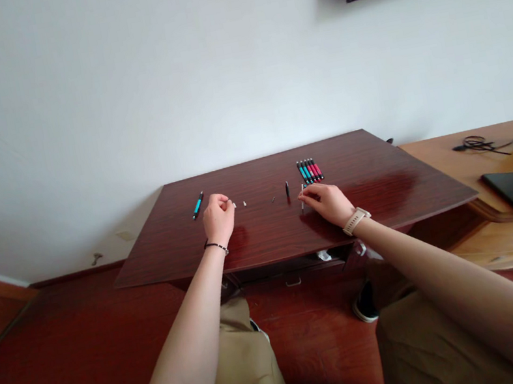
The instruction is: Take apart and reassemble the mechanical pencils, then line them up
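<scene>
At the near part of the tabletop (pixel 265 243), the right hand (pixel 332 202) has its fingers closed narrow on a slim pale rod (pixel 302 205), which stands close to upright. A light pinch would suit so thin a piece; squeezing hard could make it roll or slip.

Across from it, the left hand (pixel 219 218) also has its fingers drawn narrow, with a small white piece (pixel 234 205) at their tips; I cannot tell whether it is gripped or only touched. Best to keep both forearms low and steady.

Between the 2 hands lie another small white part (pixel 244 203), a tiny thin part (pixel 273 199) and a short black piece (pixel 287 188). Sleeveless wrists could still brush these, so reach around them. A lone teal pen (pixel 198 205) lies beyond the left hand.

Farther back, a row of teal and pink pens (pixel 310 170) sits side by side, well apart from the left hand.
</scene>
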{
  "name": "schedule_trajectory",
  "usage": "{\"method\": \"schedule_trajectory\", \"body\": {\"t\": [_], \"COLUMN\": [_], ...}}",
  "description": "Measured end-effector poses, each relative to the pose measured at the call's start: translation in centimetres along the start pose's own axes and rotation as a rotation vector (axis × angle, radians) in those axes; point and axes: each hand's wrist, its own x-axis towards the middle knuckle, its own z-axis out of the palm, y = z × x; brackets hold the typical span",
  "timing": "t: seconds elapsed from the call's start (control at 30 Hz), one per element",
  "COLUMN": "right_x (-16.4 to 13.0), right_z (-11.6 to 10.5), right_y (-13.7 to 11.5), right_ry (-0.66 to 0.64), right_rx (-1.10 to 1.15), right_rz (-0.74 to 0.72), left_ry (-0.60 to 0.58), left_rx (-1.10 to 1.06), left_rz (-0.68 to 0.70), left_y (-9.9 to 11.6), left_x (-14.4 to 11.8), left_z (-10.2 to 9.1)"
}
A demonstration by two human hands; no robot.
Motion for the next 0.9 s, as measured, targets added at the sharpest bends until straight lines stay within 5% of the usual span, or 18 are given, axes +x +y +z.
{"method": "schedule_trajectory", "body": {"t": [0.2, 0.4, 0.9], "right_x": [0.0, -0.2, -0.1], "right_z": [0.4, 0.7, 1.0], "right_y": [0.4, 0.7, 0.6], "right_ry": [0.009, -0.058, -0.057], "right_rx": [0.014, -0.009, 0.007], "right_rz": [-0.003, 0.040, 0.070], "left_ry": [0.126, 0.068, -0.004], "left_rx": [0.118, 0.195, 0.253], "left_rz": [-0.056, -0.152, -0.220], "left_y": [-3.3, -5.8, -6.9], "left_x": [1.3, 1.5, 1.5], "left_z": [-0.2, 0.2, 1.1]}}
